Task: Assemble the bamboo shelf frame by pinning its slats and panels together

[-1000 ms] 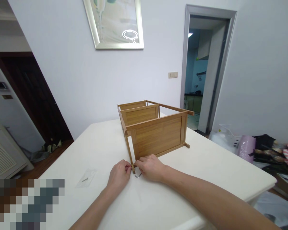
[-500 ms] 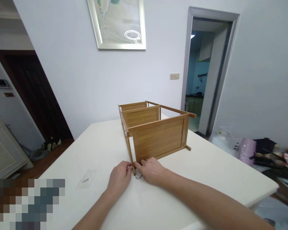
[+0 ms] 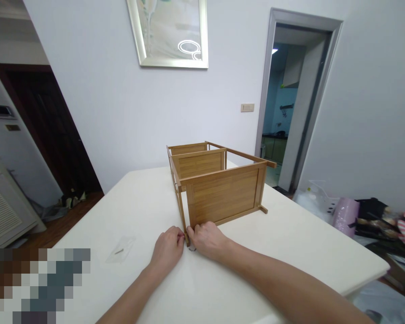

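Note:
A bamboo shelf rack [image 3: 219,189] lies on its side on the white table [image 3: 148,211]. Both hands meet at the rack's near lower corner leg. My left hand [image 3: 168,247] is closed, fingertips pinched against the left side of the leg's foot. My right hand [image 3: 207,237] is closed too, fingers curled at the foot's right side and the panel's bottom edge. A small grey metal piece, barely showing, lies under my right hand. What either hand pinches is too small to make out.
A clear plastic bag with a screw [image 3: 120,250] lies on the table to the left. Clutter with a purple roll [image 3: 346,211] sits beyond the table's right edge. A doorway [image 3: 290,112] opens behind, and a framed picture [image 3: 170,31] hangs on the wall.
Both hands stayed at the leg's foot. My right hand has shifted slightly left and covers more of the small metal piece. The view has drifted a little.

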`<state>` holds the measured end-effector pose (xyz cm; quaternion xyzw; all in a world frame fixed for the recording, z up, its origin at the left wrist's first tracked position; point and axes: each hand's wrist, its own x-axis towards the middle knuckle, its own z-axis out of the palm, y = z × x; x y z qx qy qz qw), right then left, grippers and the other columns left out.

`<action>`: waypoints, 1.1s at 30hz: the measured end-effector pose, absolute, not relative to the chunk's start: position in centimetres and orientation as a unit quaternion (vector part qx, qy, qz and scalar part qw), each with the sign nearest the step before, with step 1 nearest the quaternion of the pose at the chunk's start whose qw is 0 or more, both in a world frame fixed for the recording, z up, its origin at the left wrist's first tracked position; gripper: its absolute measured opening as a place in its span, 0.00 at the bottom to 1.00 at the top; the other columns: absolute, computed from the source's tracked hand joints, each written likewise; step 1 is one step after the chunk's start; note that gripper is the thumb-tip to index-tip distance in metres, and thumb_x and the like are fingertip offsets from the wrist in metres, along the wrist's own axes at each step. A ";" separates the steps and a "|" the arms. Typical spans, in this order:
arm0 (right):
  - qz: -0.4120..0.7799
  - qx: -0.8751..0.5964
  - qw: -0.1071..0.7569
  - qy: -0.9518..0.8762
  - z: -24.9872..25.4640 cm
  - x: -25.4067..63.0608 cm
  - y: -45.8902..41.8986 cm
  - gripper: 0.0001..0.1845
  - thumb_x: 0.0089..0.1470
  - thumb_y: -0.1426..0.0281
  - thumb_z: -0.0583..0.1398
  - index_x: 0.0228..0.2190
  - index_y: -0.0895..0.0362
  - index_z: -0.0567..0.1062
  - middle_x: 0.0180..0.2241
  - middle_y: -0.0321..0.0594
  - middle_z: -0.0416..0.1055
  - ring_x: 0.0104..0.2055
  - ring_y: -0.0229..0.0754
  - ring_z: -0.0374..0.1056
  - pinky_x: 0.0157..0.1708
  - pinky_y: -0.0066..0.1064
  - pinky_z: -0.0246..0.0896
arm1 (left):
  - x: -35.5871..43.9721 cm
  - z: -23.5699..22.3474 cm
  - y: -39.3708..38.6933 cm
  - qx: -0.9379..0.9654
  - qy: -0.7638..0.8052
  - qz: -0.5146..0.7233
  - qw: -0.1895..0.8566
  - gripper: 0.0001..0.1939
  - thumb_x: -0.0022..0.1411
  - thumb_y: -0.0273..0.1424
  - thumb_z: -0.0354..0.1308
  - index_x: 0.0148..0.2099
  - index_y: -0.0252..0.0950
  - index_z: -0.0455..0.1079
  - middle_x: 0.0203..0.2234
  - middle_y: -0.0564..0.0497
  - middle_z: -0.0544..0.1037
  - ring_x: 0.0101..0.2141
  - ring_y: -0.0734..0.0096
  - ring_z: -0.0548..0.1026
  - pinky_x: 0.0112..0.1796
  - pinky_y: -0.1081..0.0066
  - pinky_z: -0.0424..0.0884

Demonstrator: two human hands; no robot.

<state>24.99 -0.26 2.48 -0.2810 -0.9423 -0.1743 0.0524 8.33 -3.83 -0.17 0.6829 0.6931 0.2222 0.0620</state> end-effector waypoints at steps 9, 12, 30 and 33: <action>-0.175 -0.243 0.052 -0.953 2.6 24.2 -1.3 0.08 0.60 0.78 0.48 0.38 0.61 0.66 0.31 0.47 0.74 0.29 0.45 0.71 0.24 0.32 0.60 | 7.6 0.6 -4.5 0.635 0.728 0.237 0.098 0.08 0.53 0.19 0.54 0.30 0.36 0.71 0.24 0.53 0.76 0.27 0.72 0.72 0.30 0.74 0.60; -0.179 -0.219 0.063 -0.957 3.0 24.4 -1.5 0.08 0.61 0.77 0.49 0.37 0.61 0.67 0.32 0.48 0.73 0.30 0.45 0.71 0.25 0.33 0.59 | 7.2 0.8 -4.7 0.635 0.727 0.239 0.106 0.09 0.51 0.19 0.54 0.29 0.37 0.71 0.24 0.54 0.76 0.27 0.73 0.72 0.29 0.75 0.60; -0.079 -0.288 0.099 -0.949 3.8 27.3 -0.2 0.09 0.59 0.72 0.52 0.37 0.58 0.71 0.35 0.43 0.75 0.33 0.40 0.69 0.29 0.29 0.51 | 6.9 0.9 -5.2 0.665 0.710 0.212 0.090 0.09 0.60 0.25 0.52 0.33 0.37 0.73 0.30 0.50 0.79 0.33 0.68 0.75 0.33 0.72 0.62; -0.081 -0.289 0.098 -0.949 3.7 27.2 -0.3 0.08 0.58 0.73 0.52 0.37 0.58 0.71 0.35 0.43 0.75 0.34 0.40 0.69 0.29 0.28 0.51 | 6.8 0.7 -5.2 0.661 0.710 0.219 0.109 0.07 0.58 0.24 0.54 0.32 0.37 0.72 0.27 0.52 0.78 0.31 0.69 0.74 0.31 0.73 0.61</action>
